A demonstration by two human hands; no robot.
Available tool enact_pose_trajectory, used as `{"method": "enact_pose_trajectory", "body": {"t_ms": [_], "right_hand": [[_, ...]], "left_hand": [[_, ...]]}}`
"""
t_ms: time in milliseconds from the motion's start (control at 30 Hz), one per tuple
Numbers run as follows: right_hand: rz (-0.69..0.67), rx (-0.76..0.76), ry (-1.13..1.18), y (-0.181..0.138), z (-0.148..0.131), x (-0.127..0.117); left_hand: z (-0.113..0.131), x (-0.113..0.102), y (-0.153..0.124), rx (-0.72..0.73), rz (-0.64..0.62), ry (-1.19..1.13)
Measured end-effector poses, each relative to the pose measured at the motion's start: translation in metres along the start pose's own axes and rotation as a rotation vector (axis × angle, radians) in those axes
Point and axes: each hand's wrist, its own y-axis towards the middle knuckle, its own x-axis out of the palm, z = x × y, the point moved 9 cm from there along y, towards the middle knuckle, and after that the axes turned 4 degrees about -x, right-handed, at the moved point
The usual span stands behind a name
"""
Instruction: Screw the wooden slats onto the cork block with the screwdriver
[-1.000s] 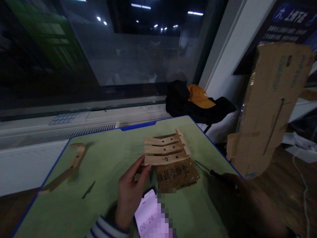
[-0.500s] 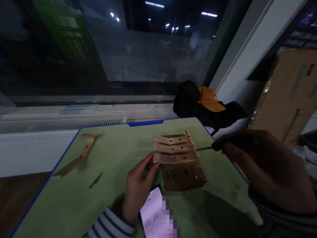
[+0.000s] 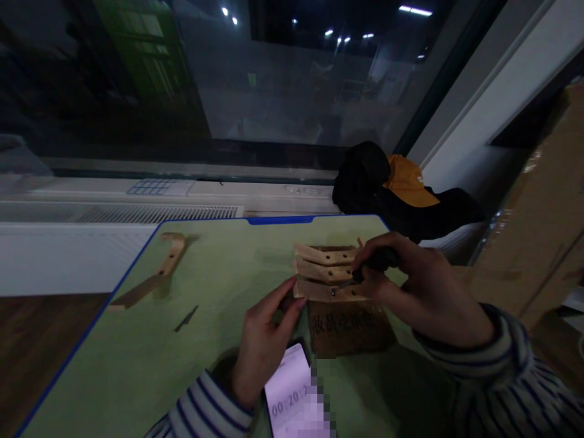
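My left hand [image 3: 264, 340] pinches the left end of the nearest bent wooden piece [image 3: 317, 292] between thumb and fingers. A small shiny screw head appears in one of its two holes. Closed around a dark handle, my right hand [image 3: 422, 289] holds a screwdriver [image 3: 381, 260]; its thin shaft slopes down-left toward that screw, and I cannot tell whether the tip touches it. Behind lie two similar pieces, the middle one [image 3: 312, 269] and the far one [image 3: 310, 251], side by side on a brown cardboard block [image 3: 351, 334]. My right hand hides their right ends.
Another bent wooden piece [image 3: 168, 261] lies at the table's left, with a small dark pointed blade-like object [image 3: 186, 319] nearby. A phone [image 3: 292, 389] showing a timer lies in front. An orange cap [image 3: 408, 182] and dark cloth sit beyond the green table [image 3: 237, 255]; a large carton [image 3: 538, 213] stands right.
My right hand has brought the screwdriver leftward from beyond the pieces' right ends to over the nearest one. My left hand keeps its pinch. The view has shifted slightly.
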Motion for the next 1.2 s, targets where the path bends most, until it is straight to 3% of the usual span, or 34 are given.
{"method": "enact_pose_trajectory", "body": {"t_ms": [333, 1200], "right_hand": [[-0.073, -0.024, 0.066, 0.008, 0.003, 0.014], [-0.096, -0.027, 0.052, 0.009, 0.007, 0.018]], "left_hand": [[0.002, -0.001, -0.001, 0.009, 0.017, 0.003], [0.005, -0.004, -0.001, 0.037, 0.033, 0.012]]}}
